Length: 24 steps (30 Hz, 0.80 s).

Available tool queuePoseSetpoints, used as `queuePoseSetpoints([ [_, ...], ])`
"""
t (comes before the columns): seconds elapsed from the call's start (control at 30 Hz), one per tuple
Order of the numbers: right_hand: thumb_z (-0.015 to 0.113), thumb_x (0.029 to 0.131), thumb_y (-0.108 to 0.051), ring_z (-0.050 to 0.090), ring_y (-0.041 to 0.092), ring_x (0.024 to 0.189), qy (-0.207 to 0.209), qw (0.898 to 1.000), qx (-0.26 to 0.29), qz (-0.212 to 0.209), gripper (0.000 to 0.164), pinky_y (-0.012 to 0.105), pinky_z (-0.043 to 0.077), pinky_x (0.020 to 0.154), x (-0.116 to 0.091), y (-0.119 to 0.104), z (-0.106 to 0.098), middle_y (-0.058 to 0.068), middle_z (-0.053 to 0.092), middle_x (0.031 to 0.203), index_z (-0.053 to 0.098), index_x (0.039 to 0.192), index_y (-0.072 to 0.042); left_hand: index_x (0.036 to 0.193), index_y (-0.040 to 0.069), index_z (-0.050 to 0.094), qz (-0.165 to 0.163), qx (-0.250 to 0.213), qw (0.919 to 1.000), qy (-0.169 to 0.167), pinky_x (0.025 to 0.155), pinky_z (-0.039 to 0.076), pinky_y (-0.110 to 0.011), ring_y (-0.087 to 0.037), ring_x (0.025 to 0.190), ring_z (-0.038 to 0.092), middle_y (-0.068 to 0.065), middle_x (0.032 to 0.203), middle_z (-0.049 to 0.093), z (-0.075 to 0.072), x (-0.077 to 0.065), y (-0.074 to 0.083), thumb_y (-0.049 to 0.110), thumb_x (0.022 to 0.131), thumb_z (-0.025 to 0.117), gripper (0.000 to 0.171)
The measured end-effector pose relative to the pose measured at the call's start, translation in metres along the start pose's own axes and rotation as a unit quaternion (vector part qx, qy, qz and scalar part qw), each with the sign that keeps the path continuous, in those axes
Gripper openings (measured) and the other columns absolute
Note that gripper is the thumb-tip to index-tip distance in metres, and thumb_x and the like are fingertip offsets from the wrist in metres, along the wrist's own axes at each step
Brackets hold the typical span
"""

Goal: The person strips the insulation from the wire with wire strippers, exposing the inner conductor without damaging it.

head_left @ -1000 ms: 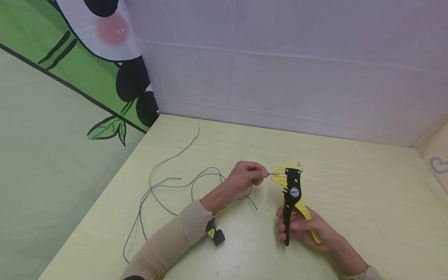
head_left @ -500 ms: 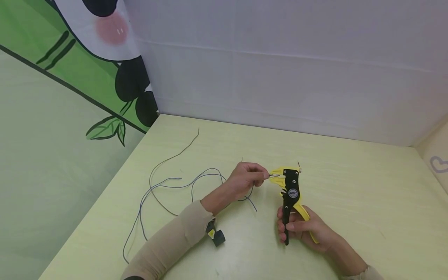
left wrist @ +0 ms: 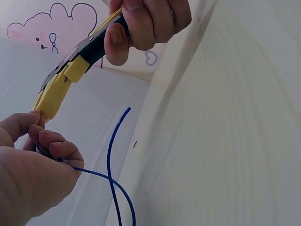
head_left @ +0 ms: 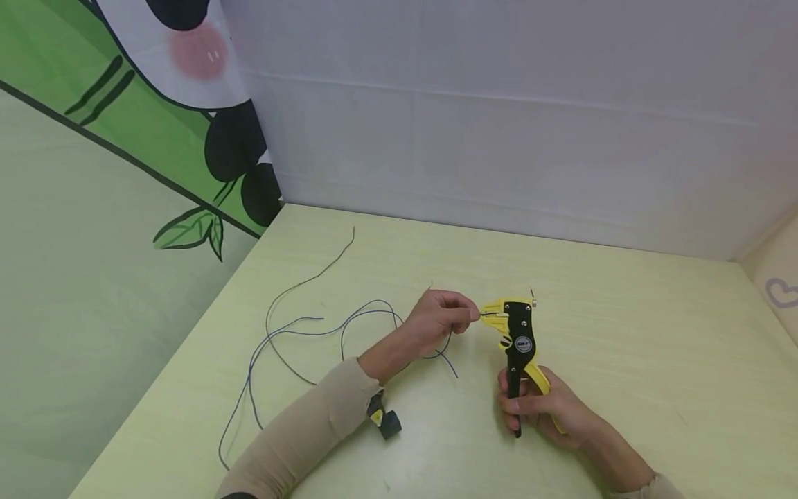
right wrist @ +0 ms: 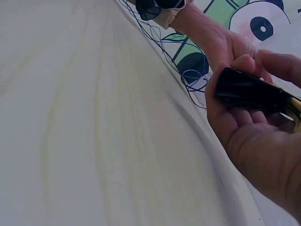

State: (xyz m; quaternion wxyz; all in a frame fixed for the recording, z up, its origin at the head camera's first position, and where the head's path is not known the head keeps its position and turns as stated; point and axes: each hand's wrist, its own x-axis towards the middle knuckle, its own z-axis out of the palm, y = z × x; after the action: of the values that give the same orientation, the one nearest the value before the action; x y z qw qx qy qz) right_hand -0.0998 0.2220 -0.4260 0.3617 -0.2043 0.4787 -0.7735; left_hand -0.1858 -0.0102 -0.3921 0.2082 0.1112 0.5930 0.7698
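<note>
Yellow-and-black wire strippers (head_left: 520, 326) stand upright in my right hand (head_left: 561, 409), whose fingers curl round the handles. Their yellow jaws point left, toward my left hand (head_left: 444, 312). Thumb and fingertips of that hand pinch a thin blue wire, and its end lies between the jaws. In the left wrist view the blue wire (left wrist: 94, 173) trails from under the left fingers (left wrist: 61, 146), close by the yellow tip of the strippers (left wrist: 54, 96). The right wrist view shows the black handle (right wrist: 251, 92) across the right palm; the stripper head is out of that view.
Several long wires, blue (head_left: 299, 331) and dark (head_left: 293, 285), lie loosely curled on the pale wooden table (head_left: 623, 333), left of and under the left forearm. A black wrist camera (head_left: 388, 423) hangs at the left cuff. A light cloth wall (head_left: 499, 138) rises behind the table.
The strippers have shifted slightly left, so the wire end now sits deeper between their jaws. The right fingers have squeezed the handles closer together. The left hand has barely moved.
</note>
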Motion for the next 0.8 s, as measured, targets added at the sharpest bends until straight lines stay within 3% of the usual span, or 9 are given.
queuePoseSetpoints([
  [0.3,0.049,0.095,0.008,0.058,0.010,0.068,0.020,1.000,-0.007,0.007,0.020,0.028,0.056,0.068,0.0005,-0.0009,0.0038,-0.008,0.061,0.082,0.057,0.102,-0.010,0.103,-0.024,0.060,0.006,0.024,0.9996,0.010,0.059,0.033,-0.024,-0.011,0.060,0.037,0.007,0.067,0.055,0.0005,0.0000,-0.0007,-0.005,0.090,0.062,0.023],
  [0.47,0.053,0.096,0.002,0.055,0.010,0.062,0.053,0.998,-0.031,0.013,0.013,0.028,0.054,0.062,0.0012,0.0000,0.0071,-0.008,0.057,0.075,0.055,0.096,-0.010,0.104,-0.023,0.061,0.012,0.038,0.9991,0.018,0.061,0.035,-0.025,-0.010,0.062,0.039,0.008,0.070,0.060,0.0032,-0.0003,0.0001,-0.005,0.090,0.063,0.024],
  [0.8,0.053,0.094,0.002,0.051,0.008,0.054,0.090,0.994,-0.048,0.042,0.016,0.025,0.051,0.055,0.0017,-0.0010,0.0095,-0.009,0.051,0.069,0.054,0.089,-0.013,0.103,-0.021,0.062,0.004,0.040,0.9986,0.033,0.063,0.038,-0.025,-0.011,0.065,0.043,0.008,0.072,0.062,0.0034,0.0011,-0.0060,-0.004,0.090,0.062,0.022],
])
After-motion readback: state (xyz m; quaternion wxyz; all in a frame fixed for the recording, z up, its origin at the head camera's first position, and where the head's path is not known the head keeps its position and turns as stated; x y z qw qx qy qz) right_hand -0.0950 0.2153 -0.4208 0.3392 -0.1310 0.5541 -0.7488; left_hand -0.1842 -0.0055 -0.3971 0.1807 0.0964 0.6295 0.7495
